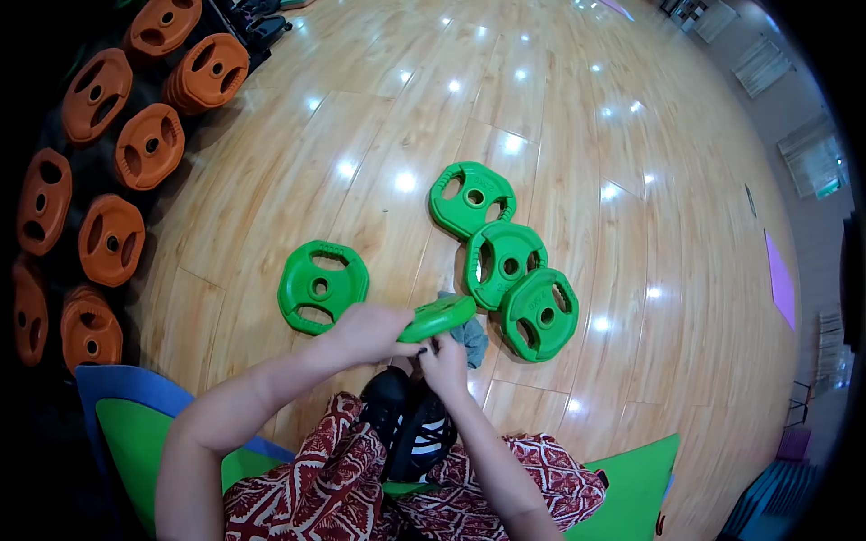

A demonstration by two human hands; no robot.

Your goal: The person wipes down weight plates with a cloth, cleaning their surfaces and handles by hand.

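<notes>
My left hand (372,334) is wrapped round the near left side of a green weight plate (439,317), which is tilted almost edge-on above the floor. Just below that plate is my right hand (444,362), its fingers closed at the underside; what they hold is too small to make out. A grey-green cloth (472,339) shows behind the right hand, partly hidden by the plate. Left of the held plate, another green plate (323,287) lies flat. Three more overlap in a row to the right: a far one (472,198), a middle one (507,265) and a near one (540,315).
Orange weight plates (112,240) hang on a dark rack at the left. Green mats (636,482) and a blue mat edge lie beside my legs, with black shoes (422,442) between them. A purple mat (779,279) is at the far right on the wooden floor (388,135).
</notes>
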